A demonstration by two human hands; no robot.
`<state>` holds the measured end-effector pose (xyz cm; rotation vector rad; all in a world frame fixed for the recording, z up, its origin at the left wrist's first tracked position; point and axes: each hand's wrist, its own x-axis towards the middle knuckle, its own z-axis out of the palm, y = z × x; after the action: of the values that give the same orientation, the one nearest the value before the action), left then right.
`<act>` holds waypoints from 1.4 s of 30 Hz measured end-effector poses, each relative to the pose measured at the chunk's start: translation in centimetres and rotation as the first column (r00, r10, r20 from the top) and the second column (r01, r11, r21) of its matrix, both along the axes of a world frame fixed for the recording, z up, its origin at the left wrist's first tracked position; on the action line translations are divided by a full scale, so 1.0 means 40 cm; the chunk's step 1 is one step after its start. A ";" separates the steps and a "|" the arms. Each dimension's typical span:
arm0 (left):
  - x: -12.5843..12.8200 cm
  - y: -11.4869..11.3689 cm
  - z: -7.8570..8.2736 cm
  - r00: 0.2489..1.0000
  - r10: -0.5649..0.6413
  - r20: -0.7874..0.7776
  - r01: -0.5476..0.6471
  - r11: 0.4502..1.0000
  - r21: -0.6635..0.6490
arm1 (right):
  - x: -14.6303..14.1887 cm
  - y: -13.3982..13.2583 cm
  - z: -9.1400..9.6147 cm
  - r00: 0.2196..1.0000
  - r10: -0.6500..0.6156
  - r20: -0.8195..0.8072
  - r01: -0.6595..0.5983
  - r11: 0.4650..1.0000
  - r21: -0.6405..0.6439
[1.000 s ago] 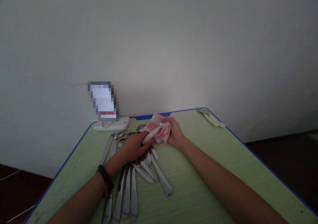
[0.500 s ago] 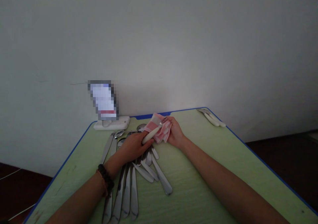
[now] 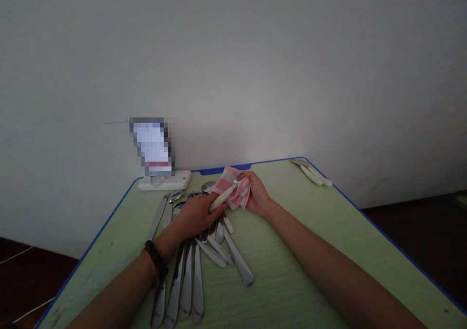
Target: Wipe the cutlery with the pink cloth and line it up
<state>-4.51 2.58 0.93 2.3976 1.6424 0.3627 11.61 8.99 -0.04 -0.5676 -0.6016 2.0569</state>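
My left hand (image 3: 199, 214) is closed around the white handle of a fork (image 3: 223, 198), which slants up and to the right. The fork's metal head rests against a pink and white checked cloth (image 3: 229, 175) and is partly hidden in its folds. Bunched in the fingers of my right hand (image 3: 258, 192), the cloth wraps about that head. Beneath my left hand lies a spread of metal cutlery, with a spoon (image 3: 176, 196), a table knife (image 3: 158, 217) and several long handles (image 3: 197, 290) fanning toward me.
White-handled cutlery (image 3: 312, 173) lies at the table's far right corner. A phone with a blurred screen (image 3: 152, 146) stands on a white base (image 3: 175, 179) at the back left. The light green table (image 3: 292, 280) has a blue edge and meets a grey wall (image 3: 255, 66).
Almost nothing differs. Both hands keep their hold on the fork and the cloth in nearly the same place; the view has shifted very slightly.
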 end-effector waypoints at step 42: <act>0.001 0.002 0.001 0.999 0.019 -0.050 -0.018 1.000 0.019 | -0.001 -0.001 -0.008 0.999 -0.040 0.019 0.040 0.999 -0.010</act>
<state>-4.46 2.65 0.95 2.4253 1.6906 0.3247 11.56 8.94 -0.34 -0.6015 -0.5864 2.0197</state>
